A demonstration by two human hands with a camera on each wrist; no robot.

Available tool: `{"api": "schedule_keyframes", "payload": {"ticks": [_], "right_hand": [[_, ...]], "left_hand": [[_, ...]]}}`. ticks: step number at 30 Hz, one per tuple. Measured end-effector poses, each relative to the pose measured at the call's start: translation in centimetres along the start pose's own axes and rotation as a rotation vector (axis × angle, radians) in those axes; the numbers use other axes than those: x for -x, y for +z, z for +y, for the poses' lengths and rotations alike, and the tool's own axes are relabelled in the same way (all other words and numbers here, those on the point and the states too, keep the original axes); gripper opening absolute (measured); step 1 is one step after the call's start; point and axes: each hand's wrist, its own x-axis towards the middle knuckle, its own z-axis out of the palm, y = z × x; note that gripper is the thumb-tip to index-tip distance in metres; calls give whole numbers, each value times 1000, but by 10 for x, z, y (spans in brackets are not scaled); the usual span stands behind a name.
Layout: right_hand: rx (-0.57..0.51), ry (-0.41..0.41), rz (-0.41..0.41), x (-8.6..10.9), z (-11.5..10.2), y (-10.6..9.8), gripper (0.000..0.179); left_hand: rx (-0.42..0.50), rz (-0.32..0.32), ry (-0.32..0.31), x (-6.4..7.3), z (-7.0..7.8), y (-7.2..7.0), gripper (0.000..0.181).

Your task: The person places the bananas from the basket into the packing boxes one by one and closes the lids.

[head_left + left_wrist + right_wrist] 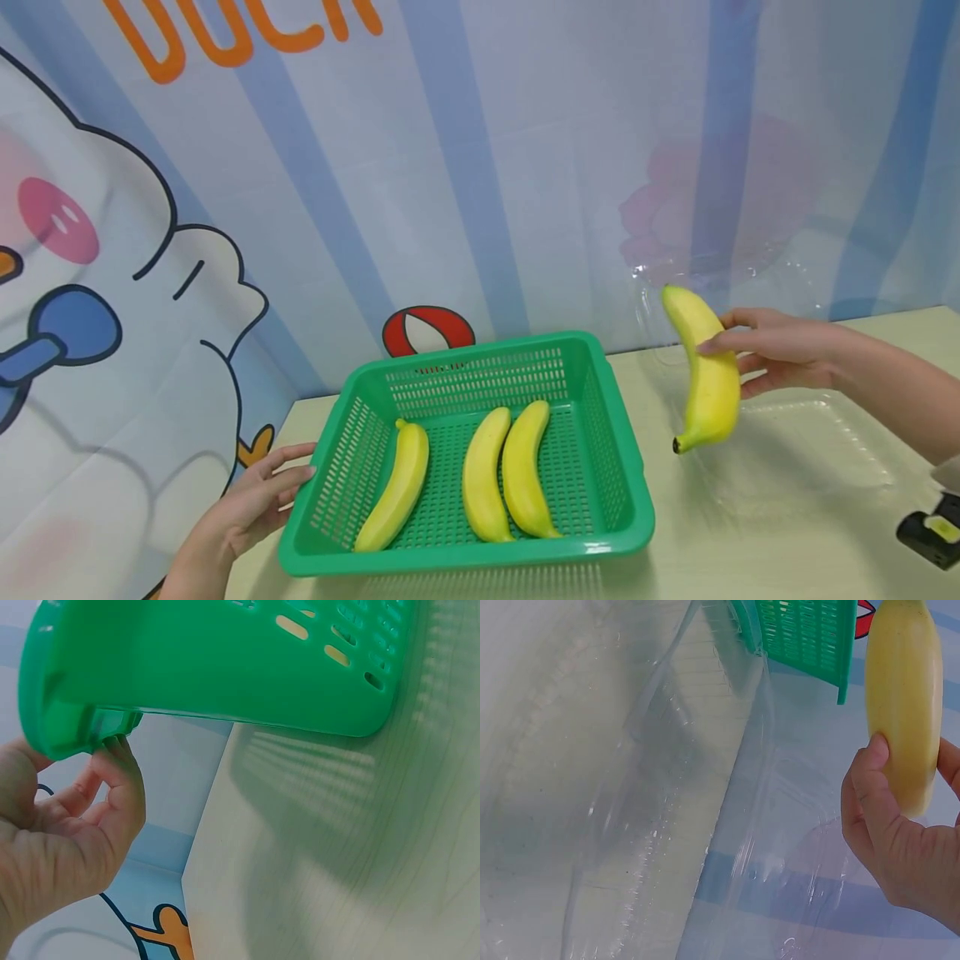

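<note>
A green plastic basket (465, 560) stands on the table with three yellow bananas inside: one banana (397, 492) on the left, and a banana (483, 479) and another banana (527, 475) side by side at the middle right. My left hand (251, 506) holds the basket's left rim; in the left wrist view its fingers (120, 776) curl under that rim. In the air to the right of the basket, my right hand (783, 354) grips another banana (705, 375) between thumb and fingers, its dark tip pointing down. The right wrist view shows this banana (905, 697) upright in the grasp.
A clear plastic container (810, 442) sits on the table (750, 558) right of the basket, below my right hand, with a transparent upright part behind. A printed cloth (525, 167) with blue stripes and cartoon figures hangs directly behind the table.
</note>
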Motion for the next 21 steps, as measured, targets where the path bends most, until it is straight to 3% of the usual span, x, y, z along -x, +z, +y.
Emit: {"api": "schedule_keyframes", "payload": {"ticks": [21], "right_hand": [[-40,19,9,6,19,-20,66]], "left_hand": [[-23,40,-14,0,1,4,32]]}}
